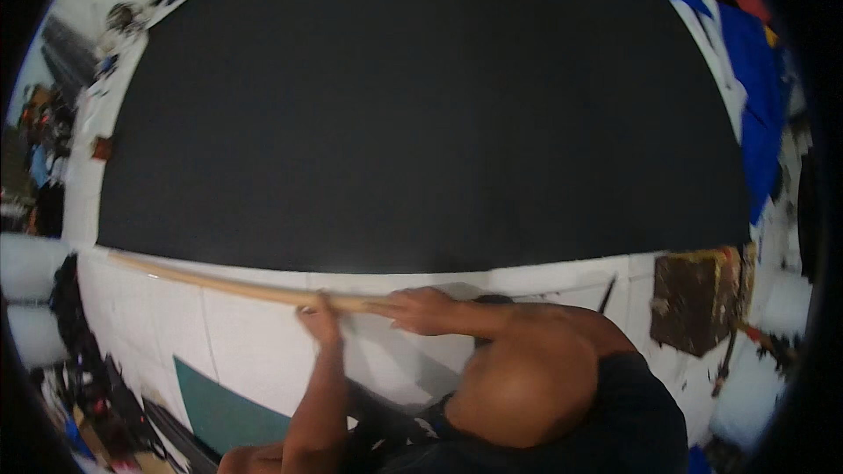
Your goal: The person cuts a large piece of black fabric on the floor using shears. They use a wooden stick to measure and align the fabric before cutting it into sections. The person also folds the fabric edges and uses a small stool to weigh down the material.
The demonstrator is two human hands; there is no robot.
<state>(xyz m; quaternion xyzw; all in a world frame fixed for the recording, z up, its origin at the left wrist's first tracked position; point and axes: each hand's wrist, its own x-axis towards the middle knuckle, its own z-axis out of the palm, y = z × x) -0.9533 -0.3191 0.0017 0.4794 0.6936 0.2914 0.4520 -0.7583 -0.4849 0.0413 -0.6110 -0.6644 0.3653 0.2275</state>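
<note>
A long, light wooden strip [237,288] lies along the near edge of a large black sheet [421,114], on the white surface [255,329]. My left hand [321,319] is closed around the strip close to its right end. Just to the right, my right hand [423,310] grips that end, its fingers resting on the wood. Under my fingers the strip's tip is partly hidden. The black sheet lies flat and spreads far beyond both hands.
A worn brown block [694,301] stands at the right, near a thin dark tool [608,293]. Blue fabric [755,96] lies along the far right edge. A green board [224,412] is at the lower left. A small reddish-brown block [102,148] sits left of the sheet.
</note>
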